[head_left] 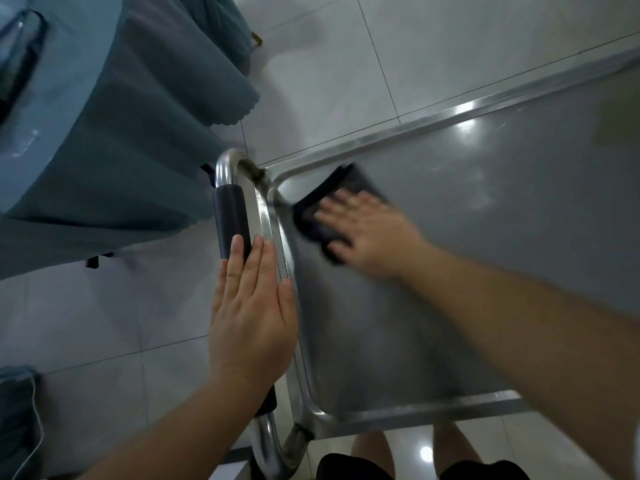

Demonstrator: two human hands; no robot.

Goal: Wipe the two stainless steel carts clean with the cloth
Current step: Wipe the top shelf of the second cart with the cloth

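A stainless steel cart [467, 216] fills the right half of the view, its top tray seen from above. A dark cloth [332, 199] lies in the tray's far left corner. My right hand [367, 230] presses flat on the cloth with straight fingers; the hand is blurred. My left hand [251, 317] rests flat, fingers straight, on the cart's handle [230, 216], a steel tube with a black grip along the tray's left side.
A table draped in a blue-grey cloth [104, 133] stands close to the left of the handle. Glossy white floor tiles [346, 64] surround the cart. My legs and dark shorts [415, 459] show below the tray's near edge.
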